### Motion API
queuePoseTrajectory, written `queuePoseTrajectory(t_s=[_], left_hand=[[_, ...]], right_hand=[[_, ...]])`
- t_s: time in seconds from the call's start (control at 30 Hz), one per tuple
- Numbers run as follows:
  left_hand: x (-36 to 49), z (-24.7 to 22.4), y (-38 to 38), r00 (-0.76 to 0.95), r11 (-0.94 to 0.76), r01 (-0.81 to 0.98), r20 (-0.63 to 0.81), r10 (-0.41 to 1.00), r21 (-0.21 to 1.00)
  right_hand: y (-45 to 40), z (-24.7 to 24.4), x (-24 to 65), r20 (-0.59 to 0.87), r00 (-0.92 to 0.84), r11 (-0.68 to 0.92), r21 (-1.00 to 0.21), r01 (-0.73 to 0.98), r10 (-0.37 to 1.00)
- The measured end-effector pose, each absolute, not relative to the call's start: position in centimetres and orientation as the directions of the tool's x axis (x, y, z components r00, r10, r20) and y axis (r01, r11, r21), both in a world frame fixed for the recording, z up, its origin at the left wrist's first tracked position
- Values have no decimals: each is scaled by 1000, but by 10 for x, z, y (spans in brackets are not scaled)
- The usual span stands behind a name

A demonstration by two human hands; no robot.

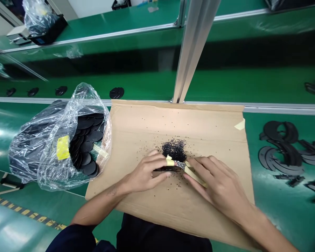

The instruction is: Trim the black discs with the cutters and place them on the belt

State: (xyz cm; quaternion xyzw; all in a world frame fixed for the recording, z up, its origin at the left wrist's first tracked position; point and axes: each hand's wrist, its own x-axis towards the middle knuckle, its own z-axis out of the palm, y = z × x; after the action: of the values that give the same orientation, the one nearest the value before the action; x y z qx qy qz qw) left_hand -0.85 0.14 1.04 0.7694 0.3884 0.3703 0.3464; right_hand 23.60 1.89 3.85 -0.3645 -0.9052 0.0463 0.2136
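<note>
My left hand (145, 173) pinches a thin black plastic disc (162, 169), seen nearly edge-on and partly covered by the fingers. Pale yellow tape wraps a finger of this hand. Closed around the yellowish handles of a small pair of nippers (181, 164) is my right hand (217, 180). The metal jaws meet the disc's right end near my left fingertips; whether they touch it I cannot tell. Just beyond both hands lies a pile of tiny black scraps (174, 148), with loose bits scattered over the cardboard sheet (183, 210).
A clear plastic bag (51, 150) full of black discs stands open at the left. Curved black parts (280, 157) lie in groups at the right. A metal post (194, 49) rises behind the cardboard. Small black stacks (117, 92) sit along the back ledge.
</note>
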Motion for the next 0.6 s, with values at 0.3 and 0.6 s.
queuePoseTrajectory(t_s=[0.3,0.6], left_hand=[[-11,1,-5,104,-54,84,45,994,995],[-8,4,-8,308,-315,252,233,922,915]], right_hand=[[1,38,245,186,-599,551,-659,512,779],[-12,41,226,307,-719,758,-465,458,623]])
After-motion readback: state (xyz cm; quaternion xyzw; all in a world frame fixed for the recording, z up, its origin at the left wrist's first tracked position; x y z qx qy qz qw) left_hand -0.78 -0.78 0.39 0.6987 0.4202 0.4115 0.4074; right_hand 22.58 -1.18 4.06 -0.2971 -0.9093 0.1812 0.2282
